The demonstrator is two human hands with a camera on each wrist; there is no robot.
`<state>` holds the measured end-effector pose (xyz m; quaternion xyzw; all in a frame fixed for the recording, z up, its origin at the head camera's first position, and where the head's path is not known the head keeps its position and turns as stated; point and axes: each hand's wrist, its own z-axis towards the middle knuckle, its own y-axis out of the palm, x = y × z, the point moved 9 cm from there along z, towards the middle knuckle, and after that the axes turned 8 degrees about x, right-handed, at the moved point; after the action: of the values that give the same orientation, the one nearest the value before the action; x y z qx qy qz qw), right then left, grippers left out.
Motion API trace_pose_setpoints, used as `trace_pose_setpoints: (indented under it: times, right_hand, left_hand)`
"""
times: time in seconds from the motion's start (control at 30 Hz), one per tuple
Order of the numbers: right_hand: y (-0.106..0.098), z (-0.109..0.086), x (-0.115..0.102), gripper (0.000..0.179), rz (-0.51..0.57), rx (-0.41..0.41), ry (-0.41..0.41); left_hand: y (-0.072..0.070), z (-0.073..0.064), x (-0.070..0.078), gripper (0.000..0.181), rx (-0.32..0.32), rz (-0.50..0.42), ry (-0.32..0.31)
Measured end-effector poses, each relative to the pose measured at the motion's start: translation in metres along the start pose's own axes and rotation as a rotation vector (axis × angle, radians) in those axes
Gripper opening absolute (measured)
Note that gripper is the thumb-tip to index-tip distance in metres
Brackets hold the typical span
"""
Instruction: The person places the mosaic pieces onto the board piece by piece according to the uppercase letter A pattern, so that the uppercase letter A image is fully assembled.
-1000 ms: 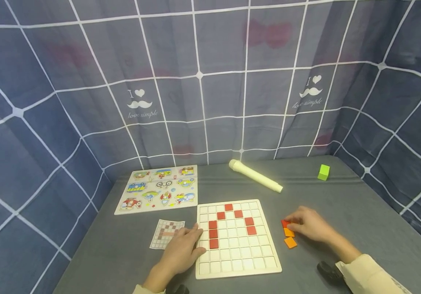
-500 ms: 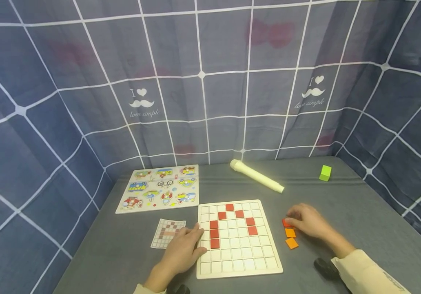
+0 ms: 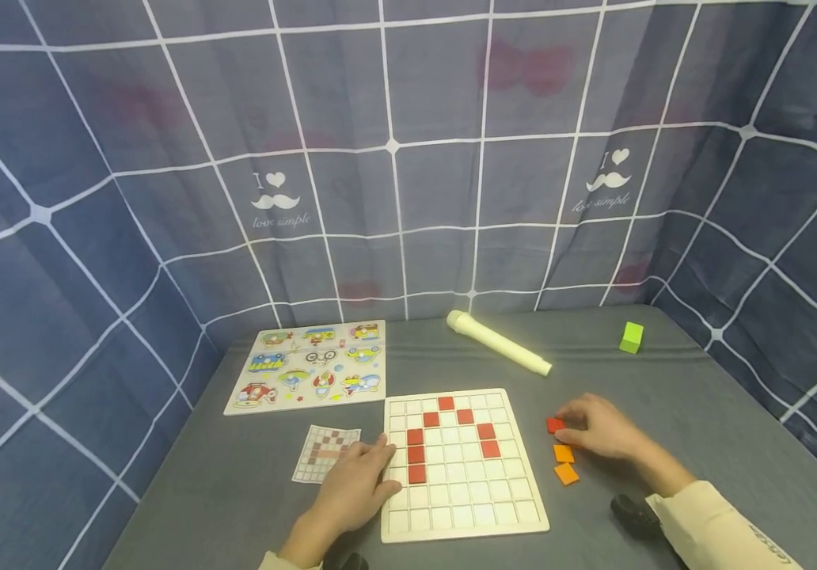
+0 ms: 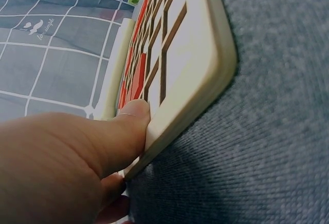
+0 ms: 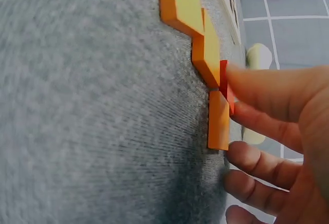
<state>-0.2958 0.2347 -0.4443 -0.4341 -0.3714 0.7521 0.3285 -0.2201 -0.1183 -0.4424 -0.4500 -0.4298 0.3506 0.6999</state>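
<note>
My left hand (image 3: 351, 487) rests at the left edge of a wooden grid board (image 3: 465, 518). In the left wrist view its thumb (image 4: 115, 136) presses on the board's rim; other fingers sit low beside the edge. Several red tiles (image 3: 416, 454) lie in the grid. To the right of the board, my right hand (image 3: 601, 427) pinches a red square tile (image 3: 555, 425) between thumb and forefinger. Its other fingers are spread in the right wrist view. Near them lie orange tiles (image 5: 218, 121); one of these is hidden by the hand in the head view.
A small pattern card (image 3: 319, 451) lies left of the board, partly behind my left hand. Behind stands a picture puzzle board (image 3: 333, 396). A pale microphone-shaped stick (image 3: 501, 344) and a green cube (image 3: 632, 337) lie farther back. A checked curtain (image 3: 430, 190) encloses the table.
The red tile has separated from the orange tile below it, moving slightly away with my right thumb and forefinger. My left hand stays on the board.
</note>
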Motion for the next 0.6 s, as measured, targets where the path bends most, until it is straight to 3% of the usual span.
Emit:
trace_pose_setpoints:
  times: [0.6]
  right_hand:
    - [-0.0011, 0.0011, -0.0014, 0.028, 0.026, 0.038, 0.006]
  left_hand:
    - [0.0008, 0.0018, -0.0012, 0.056, -0.004, 0.009, 0.001]
